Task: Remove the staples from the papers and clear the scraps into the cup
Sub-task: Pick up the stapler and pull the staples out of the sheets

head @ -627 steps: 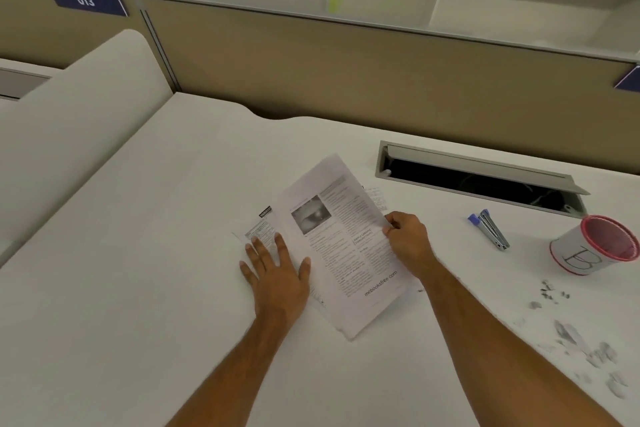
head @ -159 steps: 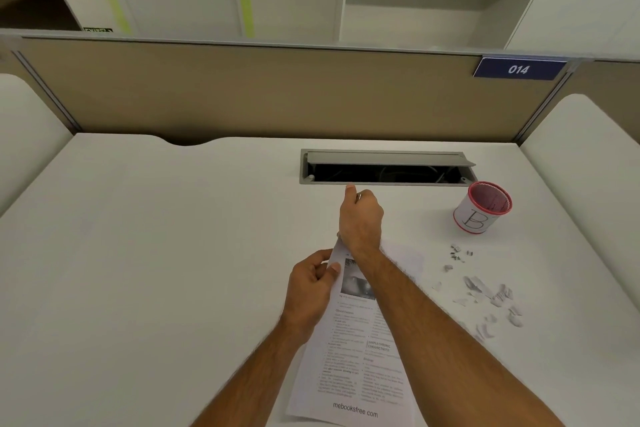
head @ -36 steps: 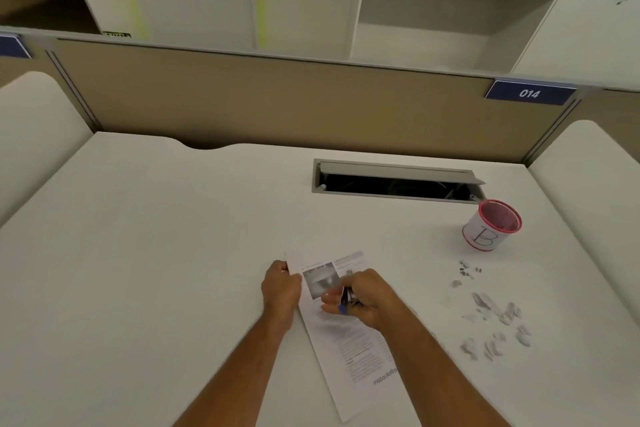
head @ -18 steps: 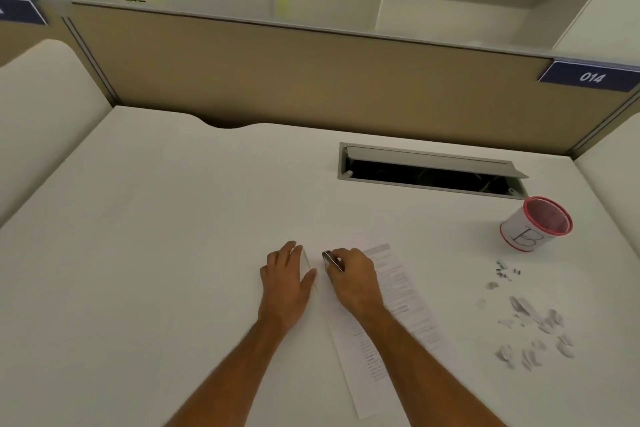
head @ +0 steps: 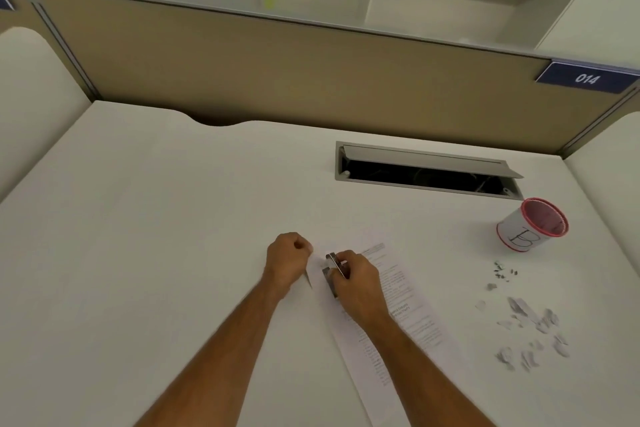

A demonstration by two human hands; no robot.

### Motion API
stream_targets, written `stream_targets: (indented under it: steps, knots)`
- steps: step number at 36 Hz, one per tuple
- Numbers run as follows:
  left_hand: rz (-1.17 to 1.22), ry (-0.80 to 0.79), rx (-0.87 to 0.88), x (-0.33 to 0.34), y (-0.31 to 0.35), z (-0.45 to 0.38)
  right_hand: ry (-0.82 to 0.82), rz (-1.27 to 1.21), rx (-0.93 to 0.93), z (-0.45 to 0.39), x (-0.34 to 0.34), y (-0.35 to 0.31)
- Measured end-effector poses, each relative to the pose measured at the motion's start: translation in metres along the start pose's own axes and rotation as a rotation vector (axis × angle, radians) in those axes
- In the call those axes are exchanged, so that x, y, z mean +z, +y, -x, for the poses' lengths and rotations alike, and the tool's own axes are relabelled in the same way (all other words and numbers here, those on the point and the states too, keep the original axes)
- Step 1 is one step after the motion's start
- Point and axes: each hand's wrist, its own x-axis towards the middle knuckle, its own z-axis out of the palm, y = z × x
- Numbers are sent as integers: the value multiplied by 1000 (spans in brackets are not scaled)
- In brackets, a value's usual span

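Staple removal step in progress. Right hand (head: 356,282) grips a metal staple remover (head: 333,269), fingers curled round it, tool tip down at the top left corner of the papers (head: 398,308). Left hand (head: 287,258) is just beside it to the left, fingers curled and pinching the paper corner edge; what exactly sits between the fingertips is too small to tell. The papers lie flat on the tabletop (head: 156,236), running under the right hand and forearm toward the near edge. Staple itself not visible, hidden by the hands.

Scraps (head: 526,329) are scattered well to the right of the right hand, with a few small dark bits beyond them, nearer the cup (head: 531,224). The cup stands upright, far right and beyond the hands, red rim, letter B on its side. An open cable slot (head: 426,172) lies beyond the hands.

Next move likely: lever the staple out while the left hand keeps the corner pinned, then carry it right. Scrap clearing looks not yet done.
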Motion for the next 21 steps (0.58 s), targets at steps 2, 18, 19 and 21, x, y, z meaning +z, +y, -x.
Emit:
stream_targets:
  steps: [2, 18, 19, 21]
  knots:
    - [149, -73, -99, -6, 1, -3, 7, 12, -16, 0, 0, -1]
    - [687, -190, -328, -18, 5, 17, 8, -44, -135, 5, -2, -5]
    - [685, -183, -332, -17, 4, 17, 10, -43, -138, 5, -2, -5]
    - [680, -174, -343, -16, 4, 18, 14, -45, -138, 7, -4, -5]
